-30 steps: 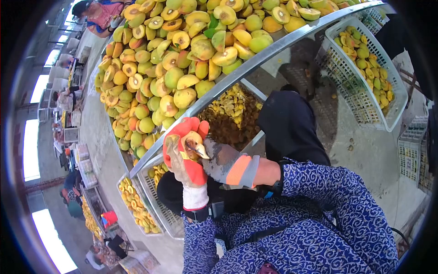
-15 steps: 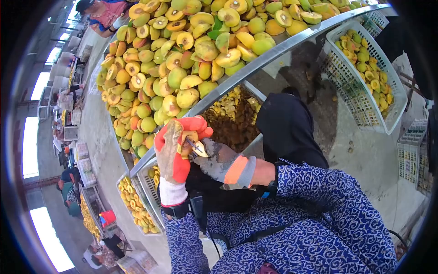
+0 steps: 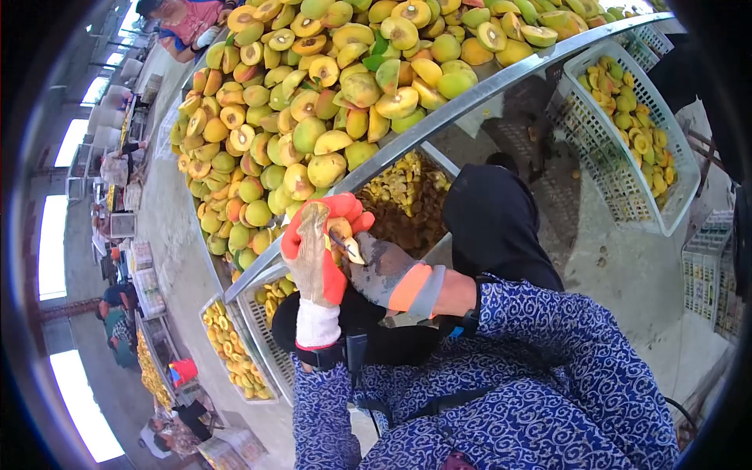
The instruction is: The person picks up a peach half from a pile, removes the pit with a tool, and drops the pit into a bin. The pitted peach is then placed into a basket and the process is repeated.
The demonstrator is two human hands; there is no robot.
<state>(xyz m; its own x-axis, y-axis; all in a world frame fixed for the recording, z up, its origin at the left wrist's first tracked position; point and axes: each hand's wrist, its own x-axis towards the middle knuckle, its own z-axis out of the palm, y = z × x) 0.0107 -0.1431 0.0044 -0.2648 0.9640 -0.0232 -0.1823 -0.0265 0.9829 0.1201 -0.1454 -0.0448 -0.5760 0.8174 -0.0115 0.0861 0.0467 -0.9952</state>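
Observation:
My left hand (image 3: 317,254), in a red and tan glove, has its fingers wrapped round a halved fruit (image 3: 340,232) over the metal rim of the table. Against the fruit, my right hand (image 3: 385,270), in a dirty grey and orange glove, grips a small tool (image 3: 352,249) with a pale end and a dark part; its tip is hidden at the fruit. Beyond both hands lies a big heap of halved yellow-green fruit (image 3: 309,133). A bin (image 3: 440,159) below the rim holds yellow scraps and brown bits.
At the right stands a white basket (image 3: 615,184) of halved fruit. Two more crates, one a white crate (image 3: 258,398), stand at the lower left. Another person (image 3: 188,27) is at the heap's far left. Stacked crates (image 3: 705,266) are at the right edge.
My left hand has shifted slightly right and up with the fruit. My right hand has moved slightly right, still at the fruit with the tool.

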